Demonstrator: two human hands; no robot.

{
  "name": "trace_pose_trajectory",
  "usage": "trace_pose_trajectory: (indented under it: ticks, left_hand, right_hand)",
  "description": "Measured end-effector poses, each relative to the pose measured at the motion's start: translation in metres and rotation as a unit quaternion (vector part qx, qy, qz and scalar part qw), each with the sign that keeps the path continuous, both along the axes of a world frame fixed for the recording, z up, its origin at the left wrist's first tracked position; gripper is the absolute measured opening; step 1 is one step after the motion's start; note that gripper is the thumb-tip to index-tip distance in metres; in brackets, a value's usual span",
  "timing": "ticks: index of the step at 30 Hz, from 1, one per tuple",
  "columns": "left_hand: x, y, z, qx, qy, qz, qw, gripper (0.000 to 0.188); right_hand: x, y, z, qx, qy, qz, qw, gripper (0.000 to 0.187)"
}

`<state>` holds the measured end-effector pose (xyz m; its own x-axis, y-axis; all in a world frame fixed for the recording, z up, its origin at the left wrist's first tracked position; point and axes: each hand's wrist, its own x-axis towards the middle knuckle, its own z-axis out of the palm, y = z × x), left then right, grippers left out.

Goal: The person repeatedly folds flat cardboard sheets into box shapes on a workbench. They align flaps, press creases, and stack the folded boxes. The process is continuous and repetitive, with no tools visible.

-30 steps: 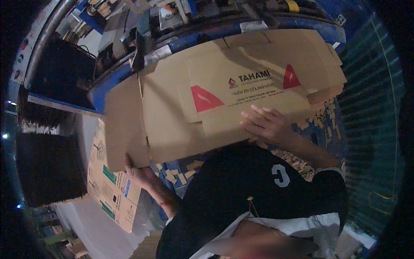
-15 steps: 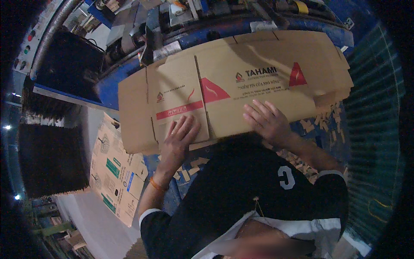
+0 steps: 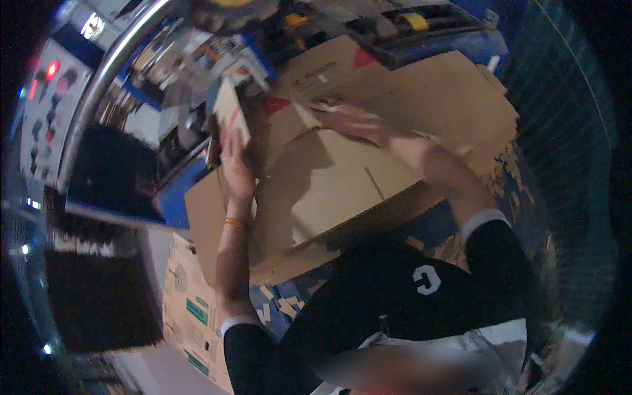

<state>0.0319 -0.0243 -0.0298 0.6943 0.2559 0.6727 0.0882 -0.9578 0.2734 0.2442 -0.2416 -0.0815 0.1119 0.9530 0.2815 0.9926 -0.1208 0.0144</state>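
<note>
A flat cardboard box blank (image 3: 289,118) with red print lies tilted across the machine's bed, its left end raised on edge. At that end my left hand (image 3: 238,168) grips the board, fingers pointing away from me; motion blurs them. My right hand (image 3: 345,122) rests on the blank's far part with fingers stretched out, also blurred. Under it, a stack of plain brown cardboard blanks (image 3: 349,187) shows its near edge in front of me.
Blue machine parts and rollers (image 3: 421,33) stand beyond the stack. At left is a control panel (image 3: 52,112) with a lit red light. Printed cardboard (image 3: 191,309) lies lower left, with scraps (image 3: 286,306) below the stack. A green corrugated wall (image 3: 573,164) rises at right.
The printed blank has moved from the top of the stack, away from me and to the left, and now tilts. Both hands have gone forward with it. Plain board is uncovered beneath.
</note>
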Motion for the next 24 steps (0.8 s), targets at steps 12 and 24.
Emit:
trace_pose_trajectory:
  ticks: [12, 24]
  left_hand:
    - [-0.201, -0.019, -0.043, -0.181, -0.054, 0.336, 0.923, 0.058]
    - [-0.275, -0.007, -0.119, -0.117, 0.148, 0.588, 0.786, 0.06]
  right_hand:
    - [0.221, -0.192, 0.036, 0.241, -0.133, -0.593, 0.757, 0.04]
    - [0.289, -0.335, 0.011, 0.041, 0.155, -0.621, 0.767, 0.063]
